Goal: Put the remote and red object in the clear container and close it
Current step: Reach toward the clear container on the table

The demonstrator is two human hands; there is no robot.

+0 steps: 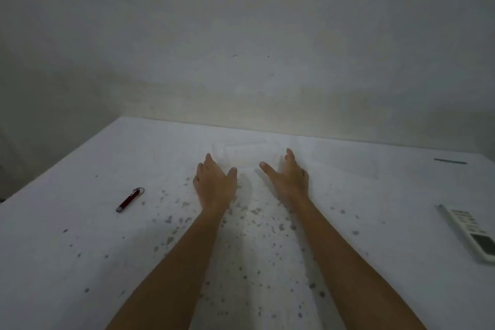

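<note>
A clear container (247, 154) stands near the far edge of the white table, faint and hard to make out. My left hand (214, 185) is at its left near corner and my right hand (288, 177) at its right side, both with fingers spread; whether they touch it I cannot tell. A small red object with a metal key ring (129, 200) lies on the table to the left. A white remote (472, 233) with a small screen lies at the right edge of the view.
The white table (80, 249) is speckled with grey spots around my forearms. A thin dark strip (450, 161) lies at the far right. A plain grey wall rises right behind the table's far edge.
</note>
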